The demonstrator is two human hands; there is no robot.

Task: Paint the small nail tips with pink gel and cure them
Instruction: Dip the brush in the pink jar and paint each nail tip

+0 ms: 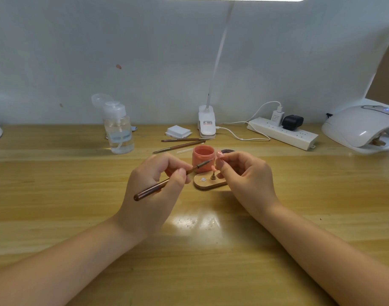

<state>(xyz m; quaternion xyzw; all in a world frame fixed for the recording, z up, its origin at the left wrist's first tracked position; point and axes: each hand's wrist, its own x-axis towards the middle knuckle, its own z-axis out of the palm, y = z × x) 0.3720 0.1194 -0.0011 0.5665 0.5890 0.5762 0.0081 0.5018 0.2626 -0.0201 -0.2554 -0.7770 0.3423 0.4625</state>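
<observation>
Although the label on the lamp clip (206, 124) carried print, none of it could be read. One open jar (203, 159) held pink gel, and one clear pump bottle (119, 133) held clear liquid; two spare brushes (182, 143) lay behind the jar. The left hand (154, 184) pinched one brush (167, 181), its tip at the jar, while the right hand (244, 173) pinched a nail tip (220, 154) above the wooden stand (208, 183), which carried one further tip.

Open pink gel jar (203, 159) upright behind wooden stand (208, 183), pink nail tip (214, 168) mounted
</observation>
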